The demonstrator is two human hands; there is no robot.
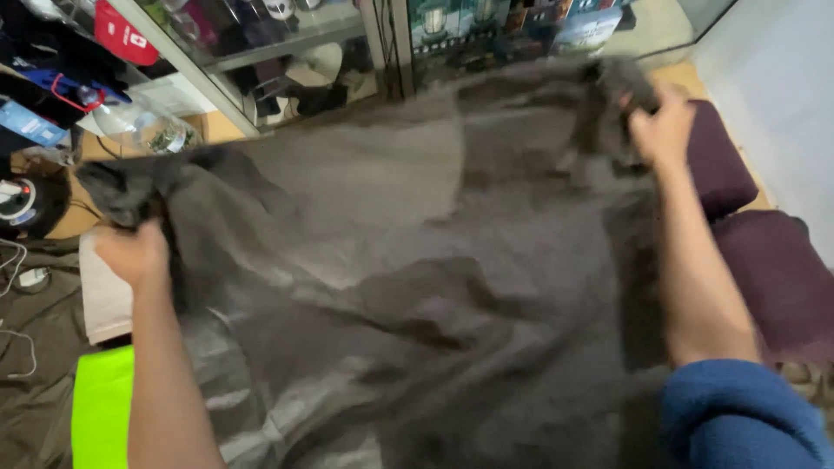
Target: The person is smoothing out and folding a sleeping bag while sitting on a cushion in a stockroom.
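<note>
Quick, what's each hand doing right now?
Left hand: closed on one corner of the grey blanket.
Right hand: closed on the opposite corner.

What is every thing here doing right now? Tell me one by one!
grey blanket: spread wide, held up by two corners, blurred
left hand: shut on a blanket corner
right hand: shut on the other corner
purple cushions: lying side by side
folded towel: lying folded
green cloth: lying flat
</note>
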